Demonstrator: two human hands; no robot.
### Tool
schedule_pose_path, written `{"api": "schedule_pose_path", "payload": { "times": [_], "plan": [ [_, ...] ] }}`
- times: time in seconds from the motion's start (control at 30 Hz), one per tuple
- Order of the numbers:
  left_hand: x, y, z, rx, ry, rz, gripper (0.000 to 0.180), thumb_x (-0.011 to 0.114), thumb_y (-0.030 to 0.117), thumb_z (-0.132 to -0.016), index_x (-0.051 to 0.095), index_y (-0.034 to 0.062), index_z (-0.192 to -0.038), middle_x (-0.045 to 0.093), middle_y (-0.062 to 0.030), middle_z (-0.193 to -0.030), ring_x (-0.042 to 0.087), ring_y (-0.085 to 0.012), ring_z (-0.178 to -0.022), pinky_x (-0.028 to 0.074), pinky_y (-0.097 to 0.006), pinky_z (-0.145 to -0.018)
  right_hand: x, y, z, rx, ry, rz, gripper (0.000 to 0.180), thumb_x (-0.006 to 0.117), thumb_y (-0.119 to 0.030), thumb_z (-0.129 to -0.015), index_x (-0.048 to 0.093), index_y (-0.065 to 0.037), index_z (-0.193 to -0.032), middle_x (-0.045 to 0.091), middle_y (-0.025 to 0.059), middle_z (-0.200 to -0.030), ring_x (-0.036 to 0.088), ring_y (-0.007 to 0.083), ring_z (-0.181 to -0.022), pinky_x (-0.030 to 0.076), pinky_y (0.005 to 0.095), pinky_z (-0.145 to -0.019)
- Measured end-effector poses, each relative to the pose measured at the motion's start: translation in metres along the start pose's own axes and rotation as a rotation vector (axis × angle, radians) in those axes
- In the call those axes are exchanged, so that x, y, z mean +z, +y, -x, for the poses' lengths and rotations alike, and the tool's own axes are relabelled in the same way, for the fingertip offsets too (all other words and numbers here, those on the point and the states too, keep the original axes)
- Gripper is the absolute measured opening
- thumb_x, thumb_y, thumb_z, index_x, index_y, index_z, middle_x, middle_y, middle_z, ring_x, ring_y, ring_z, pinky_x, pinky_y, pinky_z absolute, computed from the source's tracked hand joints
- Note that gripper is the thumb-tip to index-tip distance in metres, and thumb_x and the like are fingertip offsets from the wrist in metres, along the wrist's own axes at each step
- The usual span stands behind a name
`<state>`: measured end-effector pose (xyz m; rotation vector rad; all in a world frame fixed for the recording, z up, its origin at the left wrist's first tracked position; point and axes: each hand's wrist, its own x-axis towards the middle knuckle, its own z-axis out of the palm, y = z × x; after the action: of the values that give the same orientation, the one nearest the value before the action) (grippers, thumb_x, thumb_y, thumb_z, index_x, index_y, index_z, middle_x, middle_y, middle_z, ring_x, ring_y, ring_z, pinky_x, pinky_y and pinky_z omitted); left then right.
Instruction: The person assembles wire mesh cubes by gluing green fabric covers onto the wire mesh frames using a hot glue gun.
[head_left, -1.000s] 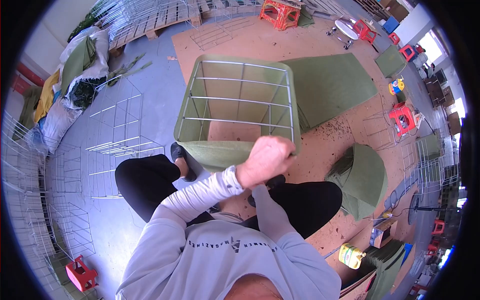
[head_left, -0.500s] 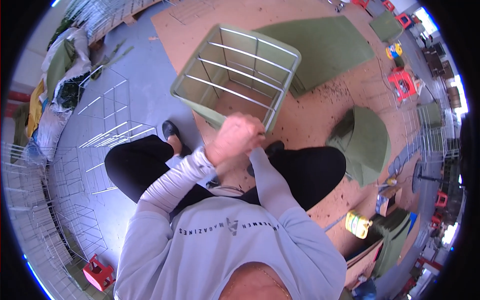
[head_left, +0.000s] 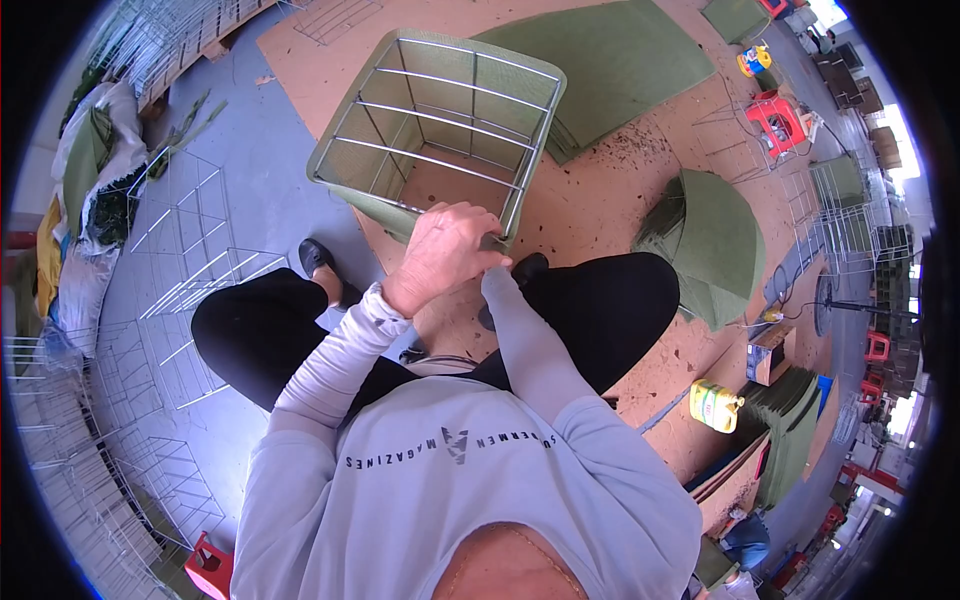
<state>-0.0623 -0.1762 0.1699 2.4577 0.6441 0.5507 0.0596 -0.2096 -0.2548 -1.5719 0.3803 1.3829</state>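
A square wire basket (head_left: 440,110) lined with green fabric (head_left: 365,200) stands tilted on the brown board (head_left: 600,200) in front of my knees. My left hand (head_left: 440,255) is closed over the basket's near rim at its right corner. My right forearm (head_left: 515,330) reaches up to the same corner. The right hand itself is hidden under the left hand, so I cannot see what it grips. My black-trousered legs and dark shoes lie on either side below the basket.
Flat green fabric sheets (head_left: 620,60) lie behind the basket, and a folded green pile (head_left: 715,245) sits to the right. Wire panels (head_left: 180,230) cover the grey floor at left. A red stool (head_left: 780,120) stands far right, and a yellow bottle (head_left: 715,405) stands near right.
The basket sits higher and further left in view and looks more tilted. My hands stay together at its near rim, shifted toward the right corner.
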Motion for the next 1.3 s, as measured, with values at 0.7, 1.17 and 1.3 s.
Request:
{"api": "schedule_pose_path", "payload": {
  "times": [0.7, 1.17, 1.3],
  "plan": [
    [-0.036, -0.029, -0.022, -0.202, 0.306, -0.167, 0.014, 0.070, 0.022, -0.075, 0.067, 0.0089, -0.073, 0.063, -0.0112, -0.066, 0.063, -0.0300, -0.063, 0.050, -0.038, -0.056, -0.008, -0.009, 0.035, -0.029, -0.032, -0.327, 0.027, 0.050, -0.030, -0.093, 0.053, -0.015, -0.114, 0.058, 0.0055, -0.114, 0.050, 0.0266, -0.111, 0.038, 0.0467, -0.095],
    [-0.188, -0.217, 0.045, -0.661, 0.535, 0.436, 0.031, 0.064, 0.023, -0.087, 0.066, -0.0054, -0.100, 0.064, -0.0020, -0.084, 0.056, -0.0087, -0.075, 0.044, -0.022, -0.071, 0.023, -0.067, 0.099, -0.226, -0.542, -0.625, 0.064, 0.058, -0.051, -0.086, 0.040, -0.008, -0.130, 0.050, 0.0070, -0.126, 0.043, 0.0226, -0.120, 0.032, 0.0418, -0.102],
    [-0.188, -0.261, 0.082, -0.702, 0.573, 0.568, 0.034, 0.062, 0.024, -0.089, 0.064, -0.0065, -0.104, 0.064, -0.0043, -0.090, 0.057, -0.0095, -0.079, 0.044, -0.022, -0.074, 0.040, -0.110, 0.108, -0.459, -0.554, -0.420, 0.067, 0.060, -0.053, -0.084, 0.043, -0.006, -0.129, 0.055, 0.0054, -0.115, 0.047, 0.0229, -0.114, 0.032, 0.0404, -0.102]
  ]
}}
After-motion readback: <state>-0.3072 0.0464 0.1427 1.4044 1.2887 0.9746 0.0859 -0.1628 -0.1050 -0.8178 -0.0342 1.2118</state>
